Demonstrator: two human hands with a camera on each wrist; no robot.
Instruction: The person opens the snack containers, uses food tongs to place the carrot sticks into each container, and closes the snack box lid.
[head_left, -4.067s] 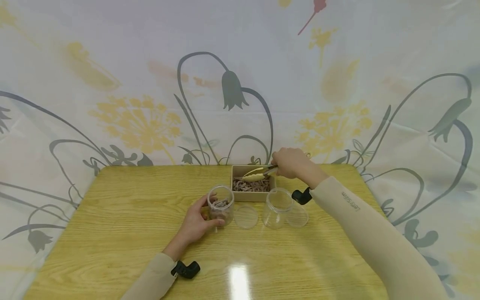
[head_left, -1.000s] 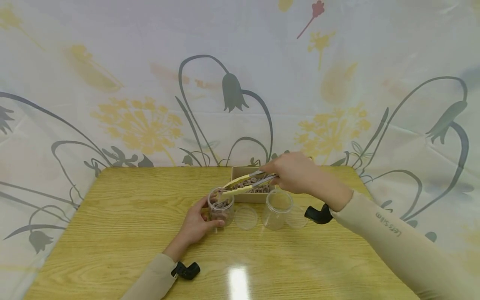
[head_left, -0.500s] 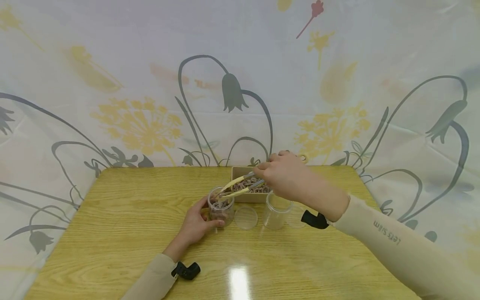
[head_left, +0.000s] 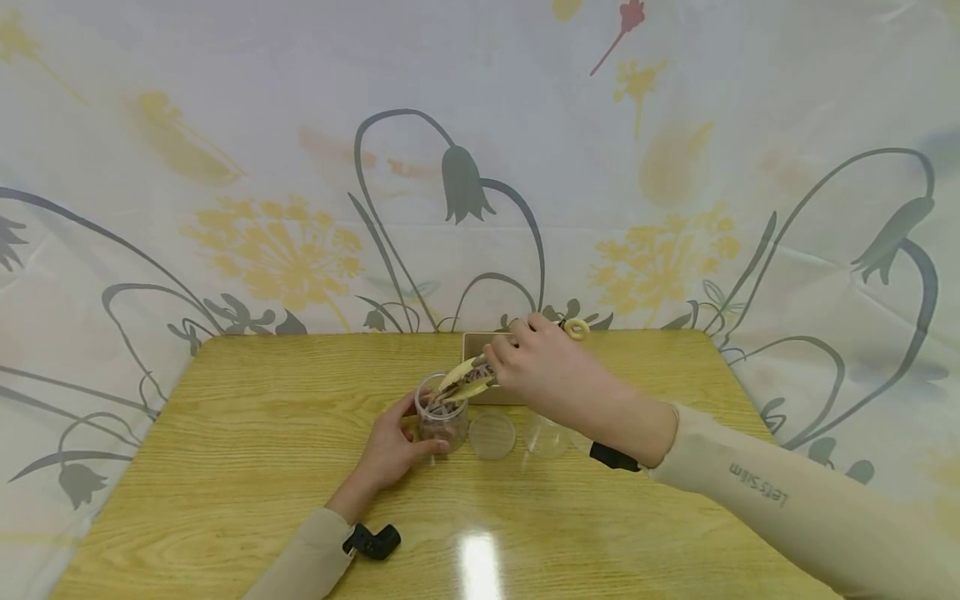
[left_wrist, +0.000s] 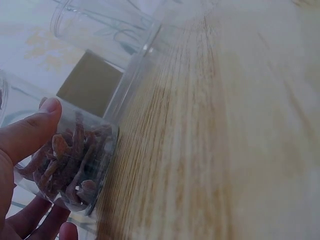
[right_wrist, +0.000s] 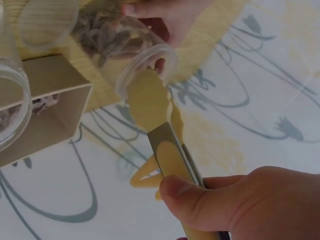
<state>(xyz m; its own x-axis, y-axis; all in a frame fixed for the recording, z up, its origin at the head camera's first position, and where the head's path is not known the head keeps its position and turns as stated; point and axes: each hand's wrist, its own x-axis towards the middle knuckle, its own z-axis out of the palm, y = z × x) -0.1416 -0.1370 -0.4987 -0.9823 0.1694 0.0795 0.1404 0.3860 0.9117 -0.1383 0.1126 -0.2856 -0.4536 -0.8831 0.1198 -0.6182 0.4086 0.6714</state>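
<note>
My left hand point(head_left: 390, 446) holds a clear plastic jar point(head_left: 442, 435) upright on the table, thumb on its near side. Brown, dried-looking strips point(left_wrist: 70, 165) fill its lower part in the left wrist view. My right hand point(head_left: 551, 362) grips a pair of tongs point(head_left: 471, 387) with metal arms and yellow tips. Those tips reach into the jar's mouth from the right, with dark strips between them. In the right wrist view, the yellow tip point(right_wrist: 149, 100) overlaps the jar's rim, and my right thumb presses on the tongs' arm.
Behind the jar stands a beige box point(head_left: 498, 397) with more brown strips, partly covered by my right hand. A clear round lid point(head_left: 492, 437) lies right of the held jar. Farther right is a second clear jar point(head_left: 546, 438), its top hidden. A flower-printed cloth point(head_left: 465, 275) hangs behind the table.
About four seconds ago the tongs were in the box; now their tips are in the jar's mouth. Over the last second my right hand has moved left. My left hand stays put.
</note>
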